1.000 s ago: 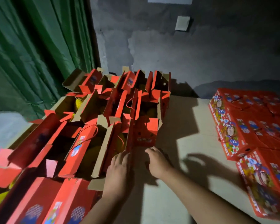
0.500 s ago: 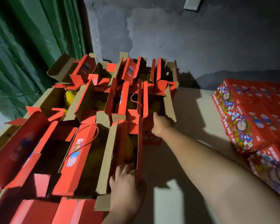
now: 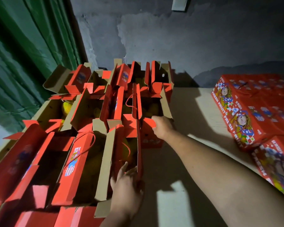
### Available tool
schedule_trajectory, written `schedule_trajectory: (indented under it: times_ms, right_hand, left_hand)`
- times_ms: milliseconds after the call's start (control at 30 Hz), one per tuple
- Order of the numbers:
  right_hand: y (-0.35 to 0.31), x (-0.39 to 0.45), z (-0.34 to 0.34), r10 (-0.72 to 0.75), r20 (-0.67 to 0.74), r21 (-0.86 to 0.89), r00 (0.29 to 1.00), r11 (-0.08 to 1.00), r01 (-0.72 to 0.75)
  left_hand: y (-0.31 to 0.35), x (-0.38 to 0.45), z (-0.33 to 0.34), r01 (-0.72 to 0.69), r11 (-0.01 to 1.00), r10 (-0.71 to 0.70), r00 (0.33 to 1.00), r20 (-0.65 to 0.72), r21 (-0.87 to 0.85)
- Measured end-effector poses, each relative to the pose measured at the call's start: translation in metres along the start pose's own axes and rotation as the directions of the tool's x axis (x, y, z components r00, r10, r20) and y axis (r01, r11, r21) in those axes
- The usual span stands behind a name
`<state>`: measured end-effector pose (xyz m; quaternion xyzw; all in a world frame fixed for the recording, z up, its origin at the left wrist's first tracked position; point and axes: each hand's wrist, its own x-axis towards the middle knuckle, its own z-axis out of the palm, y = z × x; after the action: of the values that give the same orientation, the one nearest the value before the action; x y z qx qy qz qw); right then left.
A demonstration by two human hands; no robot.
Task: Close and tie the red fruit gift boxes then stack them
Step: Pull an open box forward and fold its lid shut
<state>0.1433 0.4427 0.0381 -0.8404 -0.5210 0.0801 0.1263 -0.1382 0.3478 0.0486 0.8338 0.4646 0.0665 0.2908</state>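
Both hands (image 3: 162, 126) gripping open boxes (image 3: 152, 112)

Table (image 3: 184, 163), pale cardboard-like top, is carrying everything. Open boxes (image 3: 82, 154) are sitting packed in rows across its left half, flaps standing up, yellow fruit showing inside several. Closed boxes (image 3: 256, 115) are lying together along the right edge, well apart from the open ones. A bare strip is running between the two groups, hard shadows falling across it.
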Motion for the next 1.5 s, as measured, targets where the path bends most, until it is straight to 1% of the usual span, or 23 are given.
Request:
schedule_trajectory:
  times_ms: [100, 200, 267, 367, 467, 567, 700, 767, 900, 967, 1100, 1200, 1300, 1400, 1433, 1500]
  right_hand:
    - [0.022, -0.014, -0.012, 0.07, -0.025, 0.011, 0.997, 0.997, -0.07]
    - [0.057, -0.037, -0.026, 0.105, 0.017, 0.012, 0.994, 0.994, -0.105]
    - [0.081, -0.058, -0.035, 0.081, 0.065, 0.009, 0.995, 0.997, -0.081]
    - [0.107, -0.098, -0.044, 0.04, 0.113, 0.049, 0.993, 0.998, -0.046]
    - [0.121, -0.145, -0.042, -0.008, 0.1, 0.086, 0.995, 0.996, -0.001]
    - [0.133, -0.197, -0.038, -0.026, 0.094, 0.114, 0.995, 0.993, 0.015]
    - [0.15, -0.273, -0.036, -0.084, 0.076, 0.2, 0.994, 0.978, 0.067]
    - [0.157, -0.311, -0.036, -0.095, 0.084, 0.206, 0.992, 0.976, 0.076]
    - [0.165, -0.385, -0.036, -0.138, 0.101, 0.201, 0.985, 0.973, 0.115]
    - [0.167, -0.418, -0.035, -0.151, 0.113, 0.215, 0.982, 0.969, 0.125]
    - [0.171, -0.472, -0.026, -0.168, 0.132, 0.256, 0.977, 0.958, 0.13]
    - [0.177, -0.503, -0.022, -0.173, 0.112, 0.237, 0.978, 0.961, 0.143]
    - [0.186, -0.524, -0.019, -0.185, 0.12, 0.288, 0.975, 0.947, 0.144]
    - [0.198, -0.54, -0.019, -0.205, 0.14, 0.334, 0.969, 0.931, 0.148]
    - [0.202, -0.545, -0.02, -0.204, 0.147, 0.348, 0.968, 0.927, 0.143]
    - [0.211, -0.552, -0.024, -0.186, 0.152, 0.371, 0.971, 0.921, 0.118]
  left_hand:
    - [0.006, -0.001, 0.002, 0.012, 1.0, -0.011, 1.0, -0.016, 0.021]
    - [0.012, -0.004, 0.007, 0.031, 0.999, -0.031, 0.999, -0.039, 0.017]
    - [0.016, -0.008, 0.011, 0.029, 0.999, -0.027, 0.998, -0.053, 0.038]
    - [0.029, -0.016, 0.016, 0.018, 0.999, -0.015, 0.997, -0.076, 0.048]
    - [0.051, -0.03, 0.025, -0.021, 0.996, 0.025, 0.998, -0.049, 0.085]
    - [0.071, -0.048, 0.036, -0.042, 0.993, 0.045, 0.999, -0.027, 0.112]
    - [0.083, -0.085, 0.051, -0.096, 0.983, 0.095, 0.995, 0.014, 0.158]
    - [0.09, -0.106, 0.057, -0.13, 0.981, 0.133, 0.991, -0.013, 0.147]
    - [0.105, -0.149, 0.065, -0.17, 0.981, 0.182, 0.973, -0.144, 0.091]
    - [0.109, -0.17, 0.067, -0.167, 0.98, 0.183, 0.971, -0.152, 0.111]
    - [0.111, -0.209, 0.078, -0.147, 0.97, 0.172, 0.978, -0.12, 0.195]
    - [0.111, -0.234, 0.089, -0.117, 0.968, 0.138, 0.987, -0.078, 0.224]
    - [0.114, -0.253, 0.099, -0.097, 0.964, 0.11, 0.993, -0.044, 0.246]
    - [0.12, -0.264, 0.106, -0.052, 0.973, 0.068, 0.995, -0.067, 0.225]
    - [0.12, -0.265, 0.109, -0.053, 0.971, 0.074, 0.994, -0.083, 0.232]
    - [0.12, -0.267, 0.115, -0.012, 0.961, 0.044, 0.993, -0.111, 0.275]
